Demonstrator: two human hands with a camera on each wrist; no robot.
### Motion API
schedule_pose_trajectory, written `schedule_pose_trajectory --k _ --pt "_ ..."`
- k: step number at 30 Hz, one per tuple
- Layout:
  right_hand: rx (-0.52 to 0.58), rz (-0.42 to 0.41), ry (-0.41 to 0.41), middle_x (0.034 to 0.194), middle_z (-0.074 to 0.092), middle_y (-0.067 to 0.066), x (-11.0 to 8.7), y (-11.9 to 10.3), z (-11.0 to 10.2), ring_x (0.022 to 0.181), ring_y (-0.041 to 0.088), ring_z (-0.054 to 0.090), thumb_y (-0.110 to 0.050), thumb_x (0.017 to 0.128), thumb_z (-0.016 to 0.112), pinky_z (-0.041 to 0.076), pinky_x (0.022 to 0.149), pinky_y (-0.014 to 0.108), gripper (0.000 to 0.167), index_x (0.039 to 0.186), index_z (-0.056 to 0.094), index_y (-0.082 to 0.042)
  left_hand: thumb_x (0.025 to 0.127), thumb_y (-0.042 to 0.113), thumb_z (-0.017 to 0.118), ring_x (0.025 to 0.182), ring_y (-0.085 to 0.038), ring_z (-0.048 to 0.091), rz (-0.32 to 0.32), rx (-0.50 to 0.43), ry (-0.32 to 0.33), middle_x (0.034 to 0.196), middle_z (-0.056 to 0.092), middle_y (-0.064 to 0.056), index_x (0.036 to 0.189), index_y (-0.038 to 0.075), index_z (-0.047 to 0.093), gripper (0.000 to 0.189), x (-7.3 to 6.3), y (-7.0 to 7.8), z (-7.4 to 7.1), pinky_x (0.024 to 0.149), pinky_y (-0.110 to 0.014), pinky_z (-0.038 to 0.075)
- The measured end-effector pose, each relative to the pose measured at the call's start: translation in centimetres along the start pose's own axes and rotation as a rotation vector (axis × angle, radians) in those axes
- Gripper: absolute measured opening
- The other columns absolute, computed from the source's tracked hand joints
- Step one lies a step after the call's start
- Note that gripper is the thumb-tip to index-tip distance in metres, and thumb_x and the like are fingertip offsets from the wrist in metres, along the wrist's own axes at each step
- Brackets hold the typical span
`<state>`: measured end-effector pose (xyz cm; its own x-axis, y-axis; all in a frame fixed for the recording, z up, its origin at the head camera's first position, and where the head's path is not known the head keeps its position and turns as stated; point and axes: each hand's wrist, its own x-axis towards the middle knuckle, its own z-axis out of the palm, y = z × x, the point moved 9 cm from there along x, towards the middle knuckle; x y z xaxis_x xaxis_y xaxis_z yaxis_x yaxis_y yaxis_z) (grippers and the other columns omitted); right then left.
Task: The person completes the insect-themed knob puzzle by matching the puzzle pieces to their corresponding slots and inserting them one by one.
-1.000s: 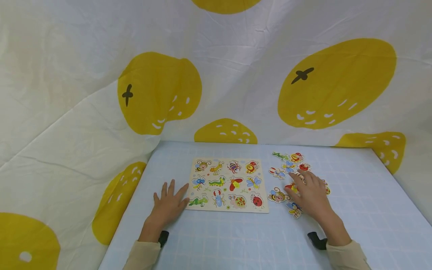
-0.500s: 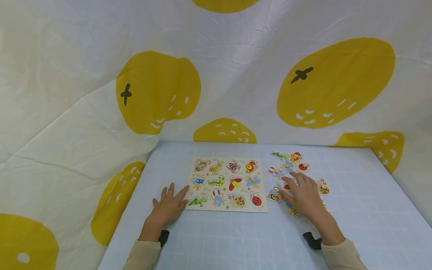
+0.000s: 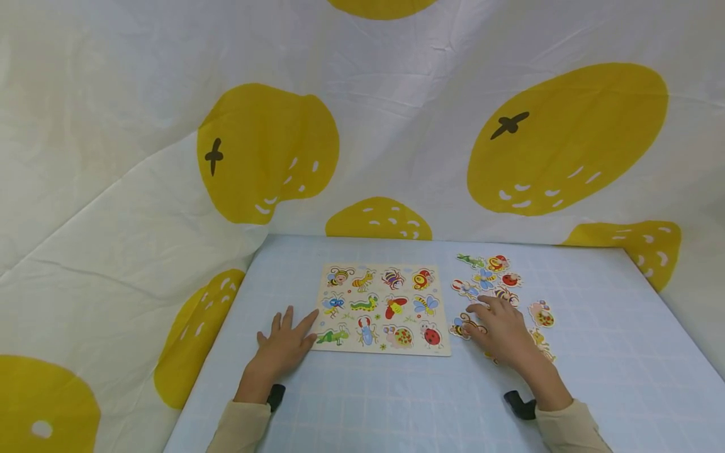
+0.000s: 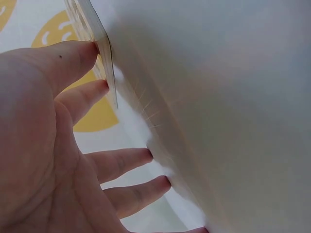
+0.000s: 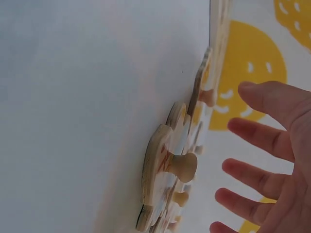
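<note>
My left hand (image 3: 283, 349) rests spread at the lower left edge of a wooden insect puzzle board (image 3: 355, 348). In the left wrist view its thumb and index finger touch the edge of the board (image 4: 99, 29), while the other fingertips rest on the tablecloth. My right hand (image 3: 504, 333) hovers over loose puzzle pieces right of the board, fingers slightly bent and holding nothing. Its thumb and index finger are nearest a bee piece (image 3: 460, 327). The right wrist view shows a gap between its fingers and a knobbed wooden piece (image 5: 156, 155). A piece below the hand is mostly hidden.
Behind the right hand lie a striped beetle piece (image 3: 508, 296), a ladybug piece (image 3: 511, 279), a stag beetle piece (image 3: 464, 289) and a grasshopper piece (image 3: 470, 260). A snail piece (image 3: 542, 314) is to its right. A patterned curtain (image 3: 396, 126) hangs behind the table.
My right hand has shifted left and slightly nearer the bee piece, uncovering the striped beetle, snail and yellow pieces. My left hand stays at the board's edge.
</note>
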<state>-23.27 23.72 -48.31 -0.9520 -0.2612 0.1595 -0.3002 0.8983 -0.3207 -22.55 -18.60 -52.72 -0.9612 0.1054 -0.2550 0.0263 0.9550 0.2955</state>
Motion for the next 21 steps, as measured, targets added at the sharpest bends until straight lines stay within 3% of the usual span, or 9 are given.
schedule_pose_trajectory --k 12,21 --pt "0.006 -0.005 -0.014 0.134 0.054 0.026 0.16 -0.5 0.41 0.129 0.049 0.041 -0.022 0.088 0.078 0.029 0.1 0.072 0.014 0.097 0.069 -0.015 0.103 0.039 0.053 0.144 -0.057 0.009 0.007 -0.002 0.002 0.161 0.015 -0.031 0.157 0.027 0.035 0.058 -0.1 0.29 -0.3 0.099 -0.084 0.011" --pt "-0.006 -0.023 -0.024 0.131 0.056 0.025 0.34 -0.67 0.62 0.127 0.05 0.043 -0.02 0.087 0.079 0.031 0.099 0.072 0.013 0.092 0.068 -0.018 0.103 0.039 0.054 0.144 -0.056 0.009 -0.003 0.005 -0.005 0.16 0.016 -0.03 0.157 0.028 0.036 0.058 -0.03 0.28 -0.26 0.099 -0.084 0.012"
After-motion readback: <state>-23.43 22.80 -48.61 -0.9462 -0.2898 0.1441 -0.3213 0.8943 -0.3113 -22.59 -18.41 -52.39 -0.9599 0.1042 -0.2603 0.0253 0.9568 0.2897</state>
